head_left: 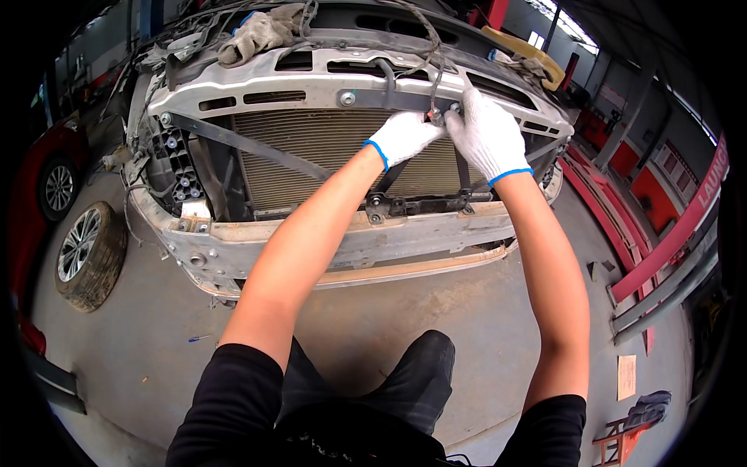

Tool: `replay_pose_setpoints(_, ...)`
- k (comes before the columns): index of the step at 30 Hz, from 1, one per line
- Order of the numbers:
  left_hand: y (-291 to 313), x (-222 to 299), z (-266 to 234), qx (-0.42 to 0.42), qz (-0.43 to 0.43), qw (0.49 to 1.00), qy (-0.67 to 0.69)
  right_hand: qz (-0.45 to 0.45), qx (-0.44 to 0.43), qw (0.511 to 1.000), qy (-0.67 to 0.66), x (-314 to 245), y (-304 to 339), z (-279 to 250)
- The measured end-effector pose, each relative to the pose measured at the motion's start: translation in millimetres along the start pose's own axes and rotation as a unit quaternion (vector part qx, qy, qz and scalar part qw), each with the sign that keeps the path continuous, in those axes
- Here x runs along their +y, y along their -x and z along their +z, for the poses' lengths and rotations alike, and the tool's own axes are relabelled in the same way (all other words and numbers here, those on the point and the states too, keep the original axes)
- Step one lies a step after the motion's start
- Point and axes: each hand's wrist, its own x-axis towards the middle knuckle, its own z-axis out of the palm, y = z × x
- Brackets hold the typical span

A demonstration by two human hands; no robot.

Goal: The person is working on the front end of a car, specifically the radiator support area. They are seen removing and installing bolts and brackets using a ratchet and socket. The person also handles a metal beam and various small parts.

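Observation:
Both of my hands wear white knit gloves with blue cuffs and meet at the upper front frame (311,89) of a car with its front stripped. My left hand (406,140) reaches in from the left, fingers pinched on a small dark wiring connector (433,116) with a red part. A dark cable (438,74) runs up from it over the frame. Close beside it on the right, my right hand (490,142) has its fingers bent and thumb toward the connector; its grip is partly hidden. Behind and below the hands is the radiator (284,144).
A used glove (264,35) lies on top at the left. The bumper beam (257,241) crosses below the radiator. A wheel (93,253) lies on the floor at left, near a red car (47,163). A red lift post (677,226) and a small stool (622,440) stand at right.

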Motion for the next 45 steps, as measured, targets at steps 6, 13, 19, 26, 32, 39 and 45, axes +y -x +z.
replay_pose_setpoints(6, 8, 11, -3, -0.029, -0.01, 0.999, -0.017, 0.016, -0.037, 0.999, -0.001, 4, 3, 2)
replay_pose_setpoints(13, 6, 10, -9, -0.06, -0.023, 0.997, -0.033, -0.019, -0.024, 0.999, -0.016, 9, 4, 12)
replay_pose_setpoints(19, 7, 8, -1, -0.014, 0.028, 0.999, -0.02, -0.001, 0.03, 0.999, -0.038, 4, 10, 9)
replay_pose_setpoints(26, 8, 11, -4, -0.028, 0.002, 1.0, -0.002, 0.01, 0.005, 1.0, -0.016, 7, 5, 12)
replay_pose_setpoints(32, -2, -7, 7, 0.002, 0.06, 0.998, -0.002, 0.022, 0.03, 0.999, -0.013, -3, 7, 7)
replay_pose_setpoints(39, -4, -14, 9, 0.033, 0.095, 0.995, 0.015, 0.026, 0.055, 0.998, -0.023, -11, 5, 14)
replay_pose_setpoints(45, -2, -27, -3, 0.022, 0.053, 0.998, 0.023, 0.073, -0.022, 0.996, -0.036, -5, 6, 3)
